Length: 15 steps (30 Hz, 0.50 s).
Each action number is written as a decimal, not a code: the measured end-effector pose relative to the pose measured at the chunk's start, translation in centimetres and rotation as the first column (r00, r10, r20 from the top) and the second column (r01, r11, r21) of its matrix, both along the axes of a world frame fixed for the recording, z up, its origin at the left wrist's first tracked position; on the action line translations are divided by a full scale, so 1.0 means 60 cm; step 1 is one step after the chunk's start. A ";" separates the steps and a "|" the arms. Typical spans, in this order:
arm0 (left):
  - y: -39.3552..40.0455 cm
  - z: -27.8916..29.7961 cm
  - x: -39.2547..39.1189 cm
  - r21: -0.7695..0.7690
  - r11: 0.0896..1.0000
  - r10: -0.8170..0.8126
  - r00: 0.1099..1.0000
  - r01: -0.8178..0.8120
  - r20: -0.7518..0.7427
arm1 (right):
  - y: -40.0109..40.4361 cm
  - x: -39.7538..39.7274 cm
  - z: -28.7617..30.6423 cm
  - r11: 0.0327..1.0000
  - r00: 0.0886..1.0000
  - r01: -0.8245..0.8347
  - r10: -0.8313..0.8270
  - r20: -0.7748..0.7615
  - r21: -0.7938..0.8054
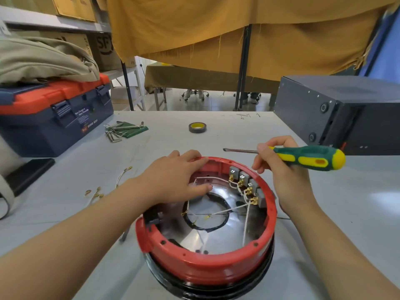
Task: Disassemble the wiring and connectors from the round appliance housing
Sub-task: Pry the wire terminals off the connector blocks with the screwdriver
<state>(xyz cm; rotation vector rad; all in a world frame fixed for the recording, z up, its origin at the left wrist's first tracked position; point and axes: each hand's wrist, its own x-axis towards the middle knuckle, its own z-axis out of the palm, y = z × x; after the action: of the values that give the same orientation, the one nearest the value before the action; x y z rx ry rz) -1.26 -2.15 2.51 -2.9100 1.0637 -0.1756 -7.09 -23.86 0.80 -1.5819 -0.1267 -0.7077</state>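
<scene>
While white wires (218, 212) remain clipped to the connectors (245, 184) inside the red housing (205, 265) on the table (216, 122), the left hand (173, 178) rests open-fingered on its rim; the right hand (279, 169) grips a screwdriver (303, 158), likely to pry terminals next.

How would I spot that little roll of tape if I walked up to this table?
Start at the red round housing in front of the person on the grey table. Look past its far rim toward the table's back edge: the roll of tape lies flat there, alone. It is a small dark ring with a yellow core, unlike the silvery hex keys on their green holder to its left.
</scene>
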 end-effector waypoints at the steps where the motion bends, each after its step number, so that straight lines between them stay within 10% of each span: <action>1: -0.001 0.000 -0.002 -0.007 1.000 0.020 1.000 -0.020 0.011 | -0.002 -0.001 0.003 1.000 1.000 0.005 -0.006 0.008 0.016; 15: -0.012 0.021 -0.018 0.041 0.978 0.189 0.957 -0.203 0.220 | -0.030 0.001 0.024 0.999 0.997 0.031 -0.034 0.070 0.044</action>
<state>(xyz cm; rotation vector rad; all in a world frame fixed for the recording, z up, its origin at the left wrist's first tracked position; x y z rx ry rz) -2.32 -2.86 3.77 -2.8347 0.7296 -0.4296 -7.03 -25.64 2.26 -1.5211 -0.1367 -0.7876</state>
